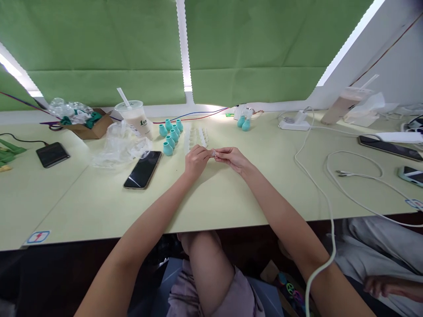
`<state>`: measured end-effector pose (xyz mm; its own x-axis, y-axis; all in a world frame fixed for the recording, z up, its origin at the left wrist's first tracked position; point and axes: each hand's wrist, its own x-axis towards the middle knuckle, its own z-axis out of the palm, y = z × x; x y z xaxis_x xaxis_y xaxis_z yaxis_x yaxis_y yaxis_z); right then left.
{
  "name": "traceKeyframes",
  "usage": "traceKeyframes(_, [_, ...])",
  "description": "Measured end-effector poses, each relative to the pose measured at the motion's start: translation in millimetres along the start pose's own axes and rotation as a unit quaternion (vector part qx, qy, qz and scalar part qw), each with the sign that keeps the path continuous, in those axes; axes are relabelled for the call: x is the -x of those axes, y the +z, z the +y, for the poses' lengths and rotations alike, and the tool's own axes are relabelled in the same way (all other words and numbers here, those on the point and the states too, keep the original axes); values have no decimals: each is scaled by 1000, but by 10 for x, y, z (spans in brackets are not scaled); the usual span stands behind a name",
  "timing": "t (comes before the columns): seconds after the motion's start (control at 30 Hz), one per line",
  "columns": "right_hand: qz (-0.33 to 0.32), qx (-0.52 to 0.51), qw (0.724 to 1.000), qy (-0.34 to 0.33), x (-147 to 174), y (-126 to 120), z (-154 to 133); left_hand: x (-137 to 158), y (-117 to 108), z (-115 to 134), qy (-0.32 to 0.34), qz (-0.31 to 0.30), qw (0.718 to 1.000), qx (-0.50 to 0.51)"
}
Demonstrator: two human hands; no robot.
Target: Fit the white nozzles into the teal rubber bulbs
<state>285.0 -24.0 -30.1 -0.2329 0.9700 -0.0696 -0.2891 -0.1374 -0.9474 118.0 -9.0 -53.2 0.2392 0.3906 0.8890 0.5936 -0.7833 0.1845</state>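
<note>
Between my fingertips, over the middle of the table, is a small whitish piece (214, 153), too small to name. My left hand (197, 160) is closed, its thumb and fingers pinched at the piece's left side. From the other side my right hand (234, 159) pinches the same piece. Just beyond my left hand lie pale strips (195, 136) with rows of small bumps, partly hidden by it. Several turquoise vase-shaped pieces (170, 141) stand in a cluster to their left. Two more turquoise pieces (244, 125) sit farther back on the right, by a small clear container.
A phone (142, 170), a crumpled plastic bag (120, 143), a drink cup (135, 118) and a cardboard box (90, 127) are on the left. To the right, a power strip (295, 123) and white cables (306, 166) cross the table. A co-worker's hand (385, 287) rests below the edge.
</note>
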Motion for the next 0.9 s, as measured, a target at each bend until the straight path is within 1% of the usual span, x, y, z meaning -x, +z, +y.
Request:
traceKeyframes(0.17, [-3, 4, 1000, 3, -7, -5, -1, -7, 13, -9, 3, 15, 1000, 2])
traceKeyframes(0.37, [-15, -2, 1000, 3, -35, -21, -8, -39, 20, -23, -29, 3, 1000, 4])
traceKeyframes(0.53, [-17, 2, 1000, -24, -17, 9, -8, -26, 12, -49, -21, 5, 1000, 0])
traceKeyframes(0.67, [-8, 24, 999, -28, -21, 2, 3, -5, 25, -61, -19, 1, 1000, -4])
traceKeyframes(0.77, [-23, 44, 998, -35, -54, -59, 28, -3, 57, -65, -38, 1, 999, -9])
traceKeyframes(0.9, [-40, 44, 997, -47, -91, -118, 58, -2, 90, -80, -81, 4, 997, -13])
